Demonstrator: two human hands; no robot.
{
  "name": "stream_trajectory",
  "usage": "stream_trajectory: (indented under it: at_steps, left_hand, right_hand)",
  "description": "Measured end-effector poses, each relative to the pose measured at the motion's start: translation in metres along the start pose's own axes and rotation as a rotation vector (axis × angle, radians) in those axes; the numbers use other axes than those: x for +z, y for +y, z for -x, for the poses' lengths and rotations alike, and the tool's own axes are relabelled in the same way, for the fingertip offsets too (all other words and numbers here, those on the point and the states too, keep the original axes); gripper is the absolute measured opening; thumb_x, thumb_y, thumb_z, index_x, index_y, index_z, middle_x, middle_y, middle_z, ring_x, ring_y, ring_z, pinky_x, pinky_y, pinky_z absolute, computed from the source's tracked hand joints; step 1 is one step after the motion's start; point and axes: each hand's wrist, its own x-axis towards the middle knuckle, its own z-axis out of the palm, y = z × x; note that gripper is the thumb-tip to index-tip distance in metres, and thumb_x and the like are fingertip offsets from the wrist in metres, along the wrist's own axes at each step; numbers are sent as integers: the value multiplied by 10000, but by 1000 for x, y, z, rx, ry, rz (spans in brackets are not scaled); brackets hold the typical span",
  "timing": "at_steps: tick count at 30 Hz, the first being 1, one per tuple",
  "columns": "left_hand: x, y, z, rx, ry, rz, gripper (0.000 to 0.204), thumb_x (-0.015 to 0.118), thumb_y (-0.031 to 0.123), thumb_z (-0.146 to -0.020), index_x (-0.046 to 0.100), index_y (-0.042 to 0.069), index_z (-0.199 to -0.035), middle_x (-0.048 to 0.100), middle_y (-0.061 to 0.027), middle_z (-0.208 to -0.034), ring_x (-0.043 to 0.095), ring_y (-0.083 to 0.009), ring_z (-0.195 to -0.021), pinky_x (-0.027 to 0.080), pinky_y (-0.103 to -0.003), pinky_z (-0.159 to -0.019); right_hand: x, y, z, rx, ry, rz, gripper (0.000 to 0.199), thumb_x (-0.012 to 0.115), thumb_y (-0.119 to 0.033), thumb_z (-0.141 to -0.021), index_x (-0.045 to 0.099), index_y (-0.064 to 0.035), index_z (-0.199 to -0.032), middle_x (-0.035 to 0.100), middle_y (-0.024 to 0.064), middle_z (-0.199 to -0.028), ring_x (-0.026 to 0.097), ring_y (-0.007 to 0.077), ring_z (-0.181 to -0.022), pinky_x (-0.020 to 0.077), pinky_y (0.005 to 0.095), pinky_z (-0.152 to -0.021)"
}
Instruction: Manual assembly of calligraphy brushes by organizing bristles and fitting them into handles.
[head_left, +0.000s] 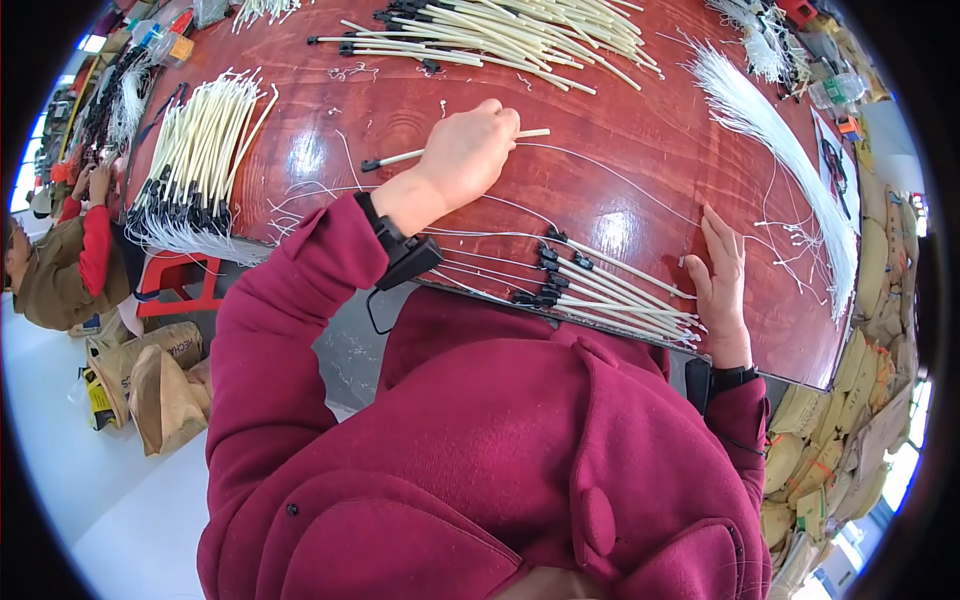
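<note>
Tube is pinched by left hand on bench; right hand, flat, steadies bundle; threading judged next.

On the table, your left hand lies on 1 tube at centre, with your right hand flat to its right. A small bundle lies between your hands at the near edge; bigger piles sit far left and behind, and loose wires run along the right.

Probably an assembly workshop: a red worktable heaped with sleeved wire bundles, stacked sacks alongside.
</note>
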Motion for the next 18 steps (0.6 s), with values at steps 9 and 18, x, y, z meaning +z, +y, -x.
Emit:
stream_trajectory:
  at_steps: [9, 18]
  left_hand:
    - [-8, -2, -11, -11, -84, 171, 112, 596, 109, -917, 565, 7, -950, 664, -206, -882, 651, -451, -803, 528, -545, -694]
    - [-9, 5, -15, -220, -230, -50, 180, 627, 68, -843, 569, -19, -989, 701, -241, -867, 690, -458, -832, 545, -560, -744]
  right_hand:
    - [-4, -5, 5, 20, 2, 20, 588, 735, -204, -837, 584, 51, -1345, 552, 172, -1460, 516, 369, -1277, 392, 452, -1101]
    - [-6, -9, 1, 11, -38, -22, 614, 749, -190, -820, 576, 51, -1357, 537, 169, -1474, 509, 369, -1282, 380, 454, -1118]
